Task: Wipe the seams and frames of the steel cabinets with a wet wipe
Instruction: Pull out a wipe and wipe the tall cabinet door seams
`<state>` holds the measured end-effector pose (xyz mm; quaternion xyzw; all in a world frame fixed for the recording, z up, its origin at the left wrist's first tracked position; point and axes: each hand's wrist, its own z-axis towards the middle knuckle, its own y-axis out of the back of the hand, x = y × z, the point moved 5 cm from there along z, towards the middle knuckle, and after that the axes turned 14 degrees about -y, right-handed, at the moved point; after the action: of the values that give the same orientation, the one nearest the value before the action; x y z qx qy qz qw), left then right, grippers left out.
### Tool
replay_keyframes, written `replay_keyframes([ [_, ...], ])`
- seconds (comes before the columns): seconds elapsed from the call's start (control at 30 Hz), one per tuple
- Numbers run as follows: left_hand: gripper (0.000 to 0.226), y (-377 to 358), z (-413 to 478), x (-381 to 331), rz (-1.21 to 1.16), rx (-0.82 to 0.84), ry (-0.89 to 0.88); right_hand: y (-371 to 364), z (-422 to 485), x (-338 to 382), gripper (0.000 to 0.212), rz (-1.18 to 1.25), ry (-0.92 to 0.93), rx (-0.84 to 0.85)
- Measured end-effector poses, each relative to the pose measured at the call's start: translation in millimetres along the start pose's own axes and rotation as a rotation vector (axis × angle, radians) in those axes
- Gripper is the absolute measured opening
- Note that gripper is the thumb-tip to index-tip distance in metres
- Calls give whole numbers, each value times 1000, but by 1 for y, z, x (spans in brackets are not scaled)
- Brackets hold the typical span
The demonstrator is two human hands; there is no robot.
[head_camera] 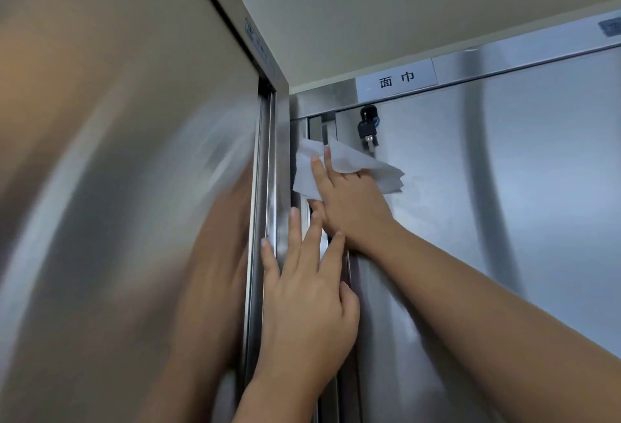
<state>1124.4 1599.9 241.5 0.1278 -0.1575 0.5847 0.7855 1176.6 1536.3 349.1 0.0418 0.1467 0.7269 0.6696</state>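
I am looking up into an inside corner where two steel cabinets meet. My right hand [349,197] presses a white wipe [339,167] flat against the corner seam [304,221], fingers spread over the cloth and not curled round it. The wipe sits high on the seam, just below the top frame [322,96] and just left of a black key [368,126] hanging in the right-hand door's lock.

The seam runs vertically, straight down from the wipe. My left hand [309,301] lies directly below on that line, open and holding nothing, fingertips braced on the frame and almost touching the right wrist. I judge a downward stroke would meet it unless it shifts aside.

The wipe is thin, crumpled and loosely folded, with layered corners fanning out to the right past my fingers.
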Motion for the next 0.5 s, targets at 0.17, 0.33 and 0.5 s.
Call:
replay_keyframes([
  [0.17,57,2,0,0,-2,-56,12,6,36,2,63,35,-81,-28],
  [0.33,59,6,2,0,4,-91,8,9,63,1,63,76,-115,3],
  [0.5,58,4,-1,3,49,-61,36,9,46,0,63,1,-88,-41],
])
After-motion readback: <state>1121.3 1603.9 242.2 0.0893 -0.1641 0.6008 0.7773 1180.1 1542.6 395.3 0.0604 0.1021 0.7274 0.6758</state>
